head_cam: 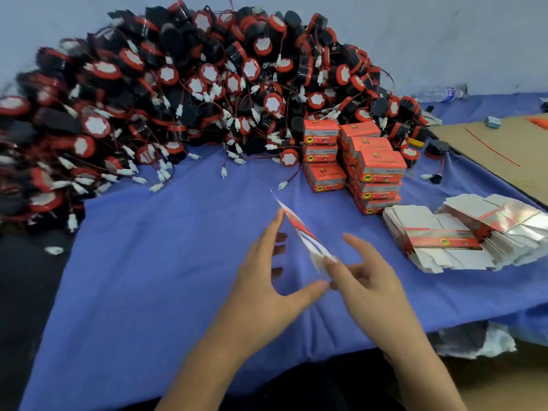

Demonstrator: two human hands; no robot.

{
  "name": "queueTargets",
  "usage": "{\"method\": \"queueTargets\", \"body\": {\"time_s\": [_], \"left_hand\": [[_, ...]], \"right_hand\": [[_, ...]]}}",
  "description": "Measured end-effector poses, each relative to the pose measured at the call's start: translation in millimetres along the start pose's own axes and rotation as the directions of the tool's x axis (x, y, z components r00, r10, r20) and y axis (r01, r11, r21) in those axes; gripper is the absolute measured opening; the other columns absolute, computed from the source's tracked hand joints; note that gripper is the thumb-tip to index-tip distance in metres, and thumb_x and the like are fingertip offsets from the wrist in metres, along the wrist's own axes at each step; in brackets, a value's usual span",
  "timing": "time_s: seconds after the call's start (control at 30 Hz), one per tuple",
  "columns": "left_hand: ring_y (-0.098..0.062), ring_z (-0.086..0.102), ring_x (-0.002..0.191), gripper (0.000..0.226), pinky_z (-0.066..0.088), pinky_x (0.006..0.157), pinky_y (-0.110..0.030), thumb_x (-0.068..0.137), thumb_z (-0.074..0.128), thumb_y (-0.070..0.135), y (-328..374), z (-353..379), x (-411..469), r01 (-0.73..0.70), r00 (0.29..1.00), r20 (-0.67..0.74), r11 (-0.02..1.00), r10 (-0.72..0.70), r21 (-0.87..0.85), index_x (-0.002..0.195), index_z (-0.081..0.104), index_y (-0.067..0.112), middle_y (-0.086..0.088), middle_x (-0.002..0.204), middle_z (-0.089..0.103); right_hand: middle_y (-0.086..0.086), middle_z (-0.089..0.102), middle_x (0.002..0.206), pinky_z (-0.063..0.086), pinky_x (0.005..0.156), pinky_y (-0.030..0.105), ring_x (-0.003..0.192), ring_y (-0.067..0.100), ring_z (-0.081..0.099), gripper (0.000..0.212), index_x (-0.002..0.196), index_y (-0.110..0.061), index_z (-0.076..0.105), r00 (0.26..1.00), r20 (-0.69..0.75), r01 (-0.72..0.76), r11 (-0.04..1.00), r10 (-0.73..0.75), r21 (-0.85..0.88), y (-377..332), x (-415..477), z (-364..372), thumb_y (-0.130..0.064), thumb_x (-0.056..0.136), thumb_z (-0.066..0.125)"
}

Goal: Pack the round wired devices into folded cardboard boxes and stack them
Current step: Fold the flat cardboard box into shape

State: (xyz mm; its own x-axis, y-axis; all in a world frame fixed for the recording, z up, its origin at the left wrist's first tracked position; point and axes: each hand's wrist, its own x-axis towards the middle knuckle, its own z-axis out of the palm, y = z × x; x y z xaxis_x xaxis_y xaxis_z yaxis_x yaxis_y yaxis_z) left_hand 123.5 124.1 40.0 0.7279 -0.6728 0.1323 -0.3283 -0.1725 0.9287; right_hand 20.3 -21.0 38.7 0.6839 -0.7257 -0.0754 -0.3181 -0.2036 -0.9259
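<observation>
Flat box (302,232) between left hand (267,280) and right hand (364,280)

One wide-angle view from the person's head looks forward and down across the desk (148,262). The left hand (261,280) and right hand (364,280), with a flat box (301,232) between them, sit nearest the lens, low in the middle. Both forearms enter from the bottom edge. The heap of round devices (192,93) lies farther off across the top, with the wall (444,40) behind it. The left side is blurred.
</observation>
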Motion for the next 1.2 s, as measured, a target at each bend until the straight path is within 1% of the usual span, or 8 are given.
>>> {"method": "queueTargets", "body": {"time_s": [0.1,0.2,0.33,0.43,0.5,0.7,1.03,1.2], "left_hand": [[0.006,0.041,0.137,0.07,0.046,0.111,-0.033,0.081,0.061,0.068,0.0,-17.4,-12.5,-0.039,0.999,0.024,0.985,0.036,0.168,0.146,0.043,0.052,0.027,0.145,0.039],[0.001,0.049,0.133,0.057,0.05,0.106,-0.035,0.088,0.064,0.051,-3.3,-30.7,-25.6,-0.085,0.993,-0.069,0.988,0.094,0.129,0.142,0.048,0.047,0.025,0.137,0.05],[-0.001,0.007,0.155,0.114,0.03,0.116,-0.028,0.07,0.08,0.057,-14.3,-70.9,-39.2,-0.118,0.993,0.023,0.947,0.117,0.299,0.158,0.007,0.055,0.024,0.166,0.006],[-0.006,-0.005,0.156,0.117,0.023,0.119,-0.041,0.073,0.076,0.064,-13.7,-102.7,-41.5,-0.14,0.989,0.049,0.797,0.138,0.588,0.152,-0.011,0.063,0.023,0.167,-0.011],[-0.003,-0.004,0.154,0.104,0.019,0.124,-0.044,0.077,0.063,0.067,-9.8,-115.5,-43.7,-0.089,0.994,0.012,0.77,0.104,0.631,0.148,-0.013,0.067,0.025,0.167,-0.005],[0.01,-0.001,0.152,0.077,0.007,0.126,-0.034,0.083,0.064,0.062,-16.4,-128.0,-58.7,-0.165,0.986,0.103,0.758,0.129,0.631,0.147,0.02,0.063,0.033,0.159,0.025],[-0.001,0.044,0.139,0.102,0.039,0.112,-0.02,0.059,0.097,0.046,-28.8,-131.3,-68.0,-0.186,0.982,0.041,0.937,0.182,0.296,0.147,0.046,0.045,0.023,0.146,0.046],[-0.008,0.06,0.117,0.079,0.048,0.096,-0.028,0.049,0.091,0.057,-25.7,-130.2,-65.8,-0.173,0.971,-0.12,0.954,0.207,0.247,0.12,0.06,0.045,0.021,0.122,0.064]], "right_hand": [[-0.001,0.076,0.079,0.061,0.083,0.056,0.077,0.015,0.07,0.04,0.112,-0.03,0.074,0.986,0.165,-0.029,0.961,-0.017,0.274,-17.7,-10.1,33.8,-0.053,0.081,0.062],[0.007,0.078,0.091,0.064,0.078,0.051,0.084,0.028,0.076,0.033,0.112,-0.04,0.073,0.971,0.221,0.002,0.934,-0.087,0.358,-34.4,-22.2,60.3,-0.034,0.087,0.052],[0.004,0.074,0.088,0.061,0.067,0.049,0.076,0.033,0.071,0.04,0.112,-0.052,0.059,0.954,0.248,0.109,0.967,-0.167,0.232,-40.9,-31.7,75.6,-0.025,0.083,0.055],[-0.006,0.071,0.085,0.054,0.056,0.027,0.064,0.017,0.062,0.086,0.151,-0.055,0.024,0.889,0.395,0.121,0.951,-0.231,0.283,-49.5,-38.0,78.5,-0.014,0.084,0.058],[-0.006,0.067,0.081,0.052,0.057,0.023,0.064,0.012,0.061,0.098,0.15,-0.066,0.008,0.855,0.451,0.118,0.942,-0.257,0.313,-54.3,-42.2,78.2,-0.013,0.084,0.058],[0.007,0.07,0.103,0.061,0.078,0.037,0.094,0.017,0.069,0.079,0.129,-0.059,0.042,0.821,0.477,0.147,0.924,-0.313,0.354,-64.3,-52.1,83.1,-0.005,0.075,0.062],[-0.015,0.059,0.132,0.05,0.098,0.032,0.126,0.011,0.058,0.069,0.137,-0.043,0.04,0.75,0.523,0.46,0.887,-0.404,0.025,-69.6,-58.1,65.1,-0.026,0.08,0.074],[-0.017,0.064,0.122,0.053,0.094,0.028,0.117,0.005,0.064,0.055,0.129,-0.047,0.049,0.776,0.544,0.376,0.927,-0.319,0.006,-76.6,-62.9,65.0,-0.04,0.08,0.074]]}}
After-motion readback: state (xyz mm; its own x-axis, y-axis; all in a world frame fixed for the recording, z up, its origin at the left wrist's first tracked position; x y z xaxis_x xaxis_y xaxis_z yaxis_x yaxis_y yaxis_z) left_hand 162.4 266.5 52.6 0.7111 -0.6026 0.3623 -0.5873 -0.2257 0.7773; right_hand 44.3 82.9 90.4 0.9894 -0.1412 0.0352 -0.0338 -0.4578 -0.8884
